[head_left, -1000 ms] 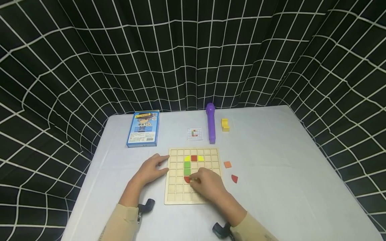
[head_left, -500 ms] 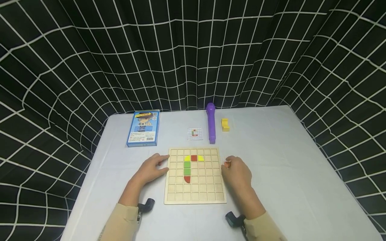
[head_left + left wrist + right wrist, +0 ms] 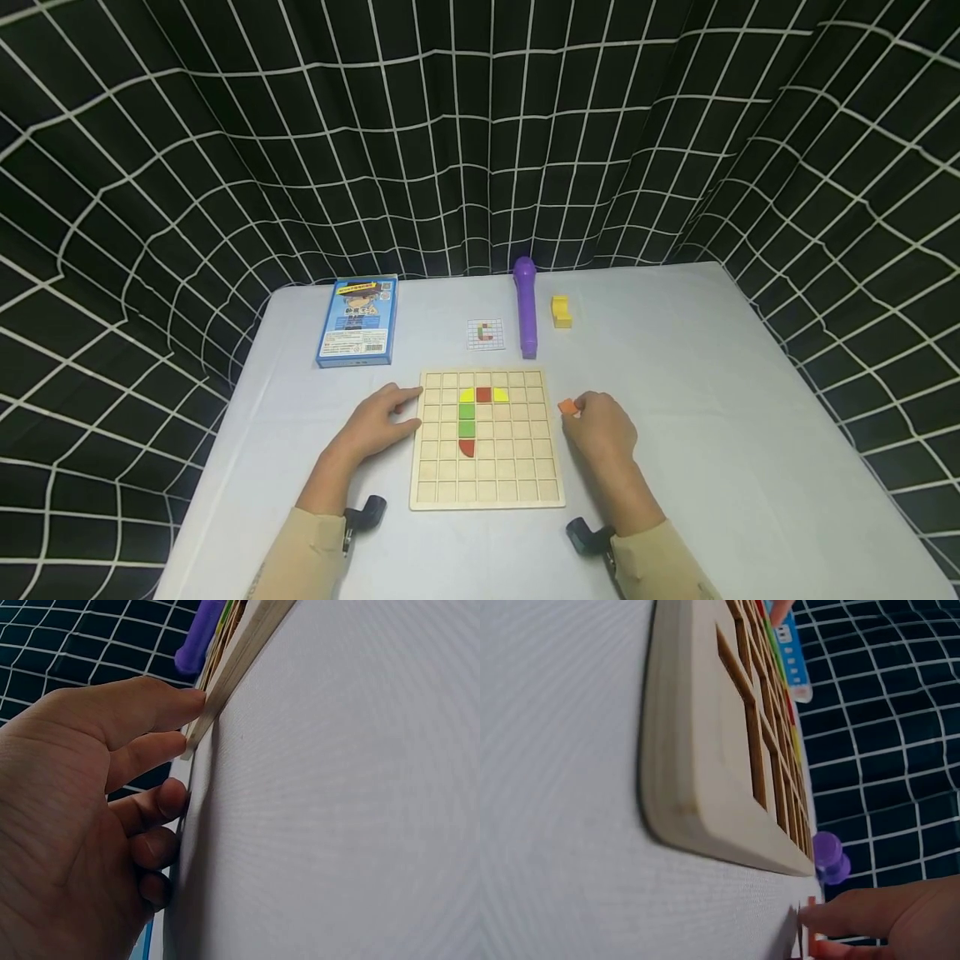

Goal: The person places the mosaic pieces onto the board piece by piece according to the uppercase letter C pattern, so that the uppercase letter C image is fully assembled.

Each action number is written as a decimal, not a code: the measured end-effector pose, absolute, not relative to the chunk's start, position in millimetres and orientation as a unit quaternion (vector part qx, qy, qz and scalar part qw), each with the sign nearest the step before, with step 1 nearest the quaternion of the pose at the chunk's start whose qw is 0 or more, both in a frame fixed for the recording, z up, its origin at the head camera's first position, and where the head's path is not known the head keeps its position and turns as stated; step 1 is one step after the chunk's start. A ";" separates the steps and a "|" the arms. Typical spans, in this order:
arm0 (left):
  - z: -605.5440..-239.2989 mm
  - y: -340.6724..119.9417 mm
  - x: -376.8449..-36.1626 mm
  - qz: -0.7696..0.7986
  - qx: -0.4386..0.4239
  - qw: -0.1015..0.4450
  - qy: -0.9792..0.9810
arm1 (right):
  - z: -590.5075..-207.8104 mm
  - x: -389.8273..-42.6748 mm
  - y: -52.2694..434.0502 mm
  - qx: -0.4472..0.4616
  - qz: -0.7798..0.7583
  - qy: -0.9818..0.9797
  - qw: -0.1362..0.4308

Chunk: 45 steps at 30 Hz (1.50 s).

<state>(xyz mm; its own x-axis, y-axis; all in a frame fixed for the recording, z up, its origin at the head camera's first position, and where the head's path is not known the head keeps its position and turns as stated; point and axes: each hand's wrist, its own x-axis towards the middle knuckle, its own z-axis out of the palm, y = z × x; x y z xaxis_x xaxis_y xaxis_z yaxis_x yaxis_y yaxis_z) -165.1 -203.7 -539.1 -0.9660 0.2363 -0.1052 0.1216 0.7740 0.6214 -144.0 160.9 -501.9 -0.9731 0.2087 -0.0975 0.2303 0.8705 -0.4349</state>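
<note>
Tile puzzle, mid-build, pick-up step. Left hand (image 3: 372,425) flat on table (image 3: 712,400), fingers (image 3: 154,705) straight and close together, tips touching left edge of wooden grid board (image 3: 487,493), seemingly steadying it. Right hand (image 3: 603,429) on table just right of board, fingers (image 3: 855,919) curled, pinching small orange tile (image 3: 567,406) at its edge; tile on or barely off table, cannot tell which, just beside board's right rim. On board: 2 yellow pieces (image 3: 499,394) flanking 1 red square (image 3: 483,393) in second row, 2 green squares (image 3: 466,419) stacked below left yellow, 1 red quarter-round (image 3: 467,447) beneath greens. Pattern card (image 3: 485,333) behind board, beside purple cylinder (image 3: 524,307); yellow block (image 3: 560,311) right of that; blue box (image 3: 356,320) at back left. Second loose red piece not visible now, likely hidden under right hand. Judged step: grasp of next tile, placement not yet done. Next move probably calls for firm pinch, lift, carry over rim, lining up with an empty cell per card, with board kept steady.
</note>
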 end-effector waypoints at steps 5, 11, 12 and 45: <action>-539.8 -203.7 -165.3 0.321 0.095 0.087 0.938 | -498.2 -142.6 157.0 0.078 -0.277 0.958 -0.010; -538.9 -204.0 -165.2 0.320 0.094 0.089 0.938 | -488.1 -135.2 143.5 0.003 -0.370 0.929 0.011; -538.6 -204.1 -165.2 0.321 0.094 0.089 0.938 | -486.5 -133.6 140.3 -0.006 -0.381 0.924 0.019; -537.5 -203.5 -164.7 0.317 0.093 0.090 0.939 | -503.4 -116.3 76.4 -0.159 -0.267 0.949 0.049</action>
<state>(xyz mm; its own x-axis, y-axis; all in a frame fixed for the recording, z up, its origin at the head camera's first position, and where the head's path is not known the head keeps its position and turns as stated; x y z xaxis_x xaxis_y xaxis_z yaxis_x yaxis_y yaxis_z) -164.7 -203.5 -537.5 -0.9666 0.2320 -0.1092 0.1182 0.7811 0.6131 -116.3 76.4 -503.4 -0.9448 -0.3277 -0.0072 -0.2758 0.8067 -0.5227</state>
